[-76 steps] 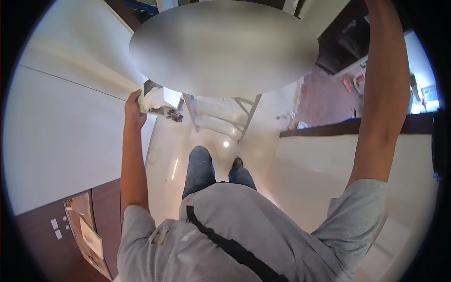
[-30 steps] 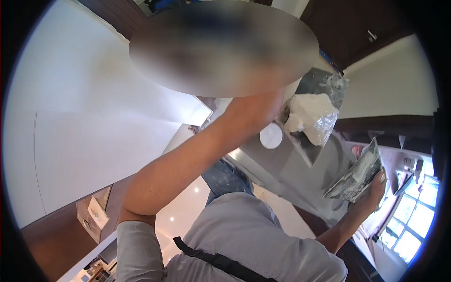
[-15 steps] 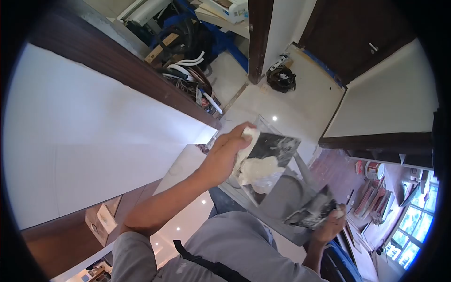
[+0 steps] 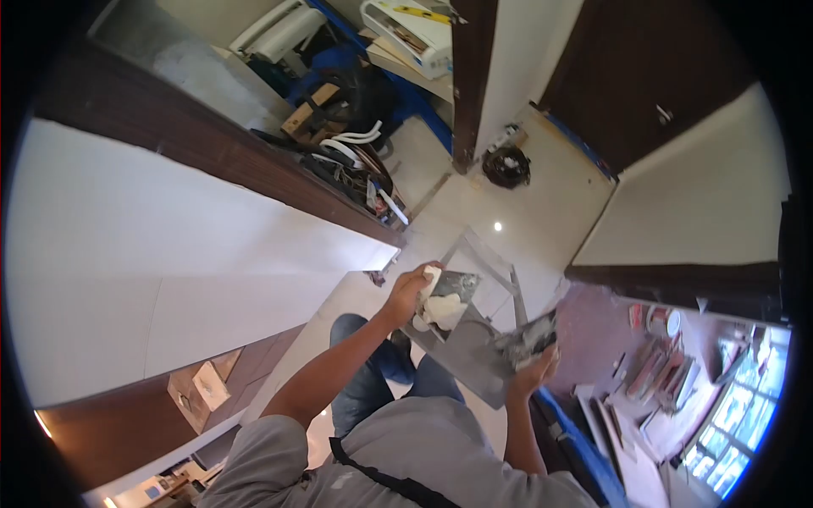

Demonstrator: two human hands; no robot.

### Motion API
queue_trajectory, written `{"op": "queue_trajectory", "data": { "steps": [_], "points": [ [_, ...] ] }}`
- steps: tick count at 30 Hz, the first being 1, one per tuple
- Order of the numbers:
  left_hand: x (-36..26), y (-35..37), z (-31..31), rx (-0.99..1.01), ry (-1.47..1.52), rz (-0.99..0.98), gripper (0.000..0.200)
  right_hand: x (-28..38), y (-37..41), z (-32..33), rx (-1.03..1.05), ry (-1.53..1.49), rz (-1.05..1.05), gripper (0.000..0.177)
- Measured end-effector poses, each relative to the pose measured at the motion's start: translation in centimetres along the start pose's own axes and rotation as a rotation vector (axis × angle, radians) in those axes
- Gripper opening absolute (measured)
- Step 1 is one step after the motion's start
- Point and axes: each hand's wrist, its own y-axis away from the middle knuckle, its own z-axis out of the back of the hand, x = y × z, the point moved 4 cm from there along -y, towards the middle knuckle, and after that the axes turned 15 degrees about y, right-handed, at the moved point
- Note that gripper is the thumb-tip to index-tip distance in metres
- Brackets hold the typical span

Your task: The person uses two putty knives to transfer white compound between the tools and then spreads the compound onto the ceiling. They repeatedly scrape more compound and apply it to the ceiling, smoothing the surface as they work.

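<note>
My left hand (image 4: 410, 296) is closed on a flat dark plate (image 4: 460, 285), which carries a lump of off-white paste (image 4: 444, 311). White paste also coats the grip at its fingers. To the right, my right hand (image 4: 535, 369) grips a second dark, paste-smeared blade (image 4: 523, 343), its fingers wrapped round the near side. The two tools are apart. Beneath them is a grey board or stand top (image 4: 474, 354) with a round mark, and a grey frame reaches out beyond it.
A coil of dark cable (image 4: 506, 168) lies on the floor ahead. Hoses and scrap (image 4: 351, 161) fill the doorway at upper left. A white wall (image 4: 195, 245) runs along the left. Boards (image 4: 665, 377) and a paint bucket (image 4: 662, 321) are at the right.
Both hands have moved lower and farther from the camera with their tools, the right hand also leftward. The view has shifted, and my legs now show below.
</note>
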Motion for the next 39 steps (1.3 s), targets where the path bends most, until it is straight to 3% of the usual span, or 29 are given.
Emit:
{"op": "queue_trajectory", "data": {
  "steps": [3, 5, 6, 8, 11, 15, 18, 21, 22, 24, 29, 30, 33, 34, 39],
  "points": [
    [-1.3, 0.6, -0.5, 0.019, -0.38, -0.156, 0.041, -1.2, -0.2, -1.5, -0.185, 0.003, -0.028, 0.034],
    [-0.1, 0.0, 0.4, 0.047, -0.058, -0.016, 0.044, 0.4, -0.8, -1.4, -0.054, -0.019, -0.234, 0.038],
    [-2.2, 0.6, -2.3, 0.033, -0.002, 0.005, 0.046, 0.6, -1.4, -1.8, -0.033, 0.02, -0.212, 0.038],
    [-2.1, 0.8, -2.4, 0.012, 0.024, 0.032, 0.047, 0.5, -1.3, -2.4, 0.031, 0.1, -0.183, 0.039],
    [-3.0, 0.9, -4.0, -0.006, 0.007, 0.044, 0.049, 0.4, -1.2, -2.7, -0.054, 0.226, -0.143, 0.044],
    [-1.6, 1.7, -2.1, -0.087, -0.067, 0.066, 0.051, 3.9, -1.4, -2.8, 0.179, 0.354, -0.37, 0.049],
    [-2.1, 1.7, -3.6, -0.075, -0.037, 0.046, 0.052, 2.0, -0.9, -2.5, 0.148, 0.473, -0.33, 0.054],
    [-2.3, 1.5, -3.1, -0.051, -0.304, 0.083, 0.053, -1.2, 0.0, -2.9, 0.181, 0.846, -0.144, 0.061],
    [-2.2, 1.4, -3.1, -0.035, -0.236, 0.107, 0.052, 3.6, -1.2, -2.6, 0.252, 0.725, -0.465, 0.069],
    [-2.3, 1.4, -2.9, -0.049, -0.167, 0.18, 0.049, 4.4, -1.7, -2.8, 0.24, 0.724, -0.479, 0.071],
    [-7.0, 2.5, -5.5, -0.081, -0.172, 0.364, 0.047, 1.6, -0.7, -3.1, 0.268, 0.776, -0.507, 0.071],
    [-9.1, 2.6, -7.0, -0.047, -0.214, 0.315, 0.041, 2.3, -1.2, -3.0, 0.294, 0.772, -0.504, 0.072],
    [-13.0, 4.0, -7.7, -0.035, -0.273, 0.425, 0.035, 4.7, -2.5, -2.4, 0.432, 0.765, -0.543, 0.071],
    [-14.3, 4.9, -7.7, -0.058, -0.3, 0.417, 0.034, 3.0, -1.8, -3.0, 0.305, 0.809, -0.442, 0.07],
    [-18.2, 8.5, -6.6, -0.099, -0.343, 0.334, 0.032, 2.8, -1.8, -2.8, 0.291, 0.824, -0.398, 0.065]
  ]
}}
